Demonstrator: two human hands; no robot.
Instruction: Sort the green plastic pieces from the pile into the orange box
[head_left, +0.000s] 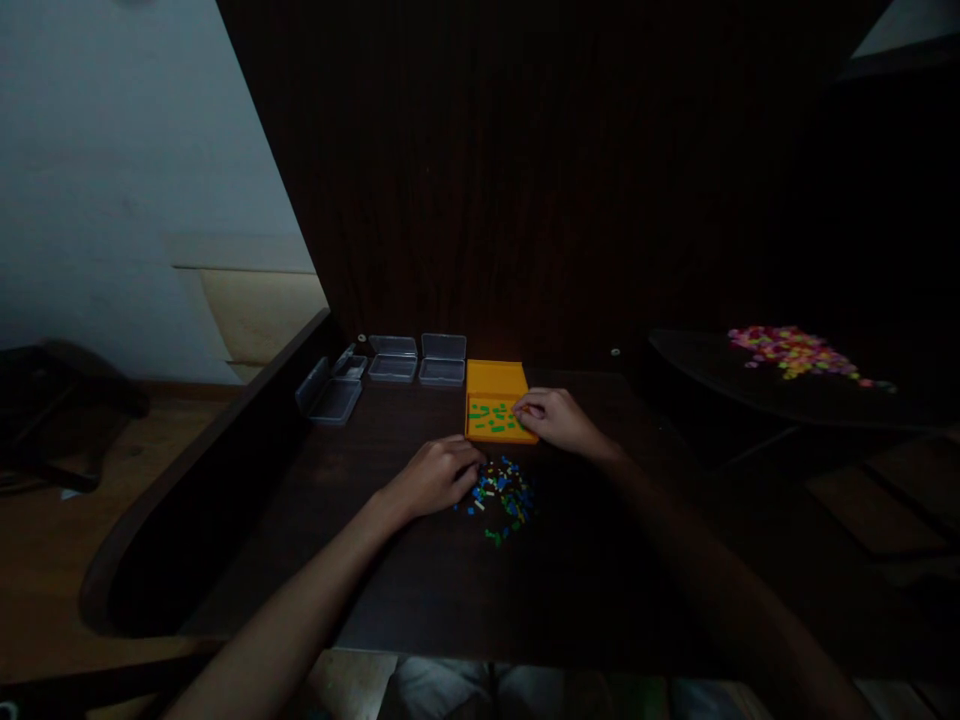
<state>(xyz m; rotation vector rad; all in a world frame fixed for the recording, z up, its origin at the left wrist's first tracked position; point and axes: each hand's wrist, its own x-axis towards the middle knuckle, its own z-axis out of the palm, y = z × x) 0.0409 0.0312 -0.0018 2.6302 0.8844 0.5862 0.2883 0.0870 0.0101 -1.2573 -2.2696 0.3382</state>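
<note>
Open, clear rectangular plastic boxes [337,400] stand on the dark wooden desk [420,600], beyond and left of the left hand [442,475]. That hand's fingers curl down at the near-left pile's edge; whether they pinch a piece, I cannot tell. The pile of small blue, green and white plastic pieces [514,492] lies just right of it, pointing every way. Beyond the pile, an orange-yellow rectangular plastic box [496,378] lies open, lid away from the person, tray's long axis running left to right, with flat green pieces [498,429] inside. At its right side, the right hand [555,415] has fingertips drawn together; any grip is unclear.
</note>
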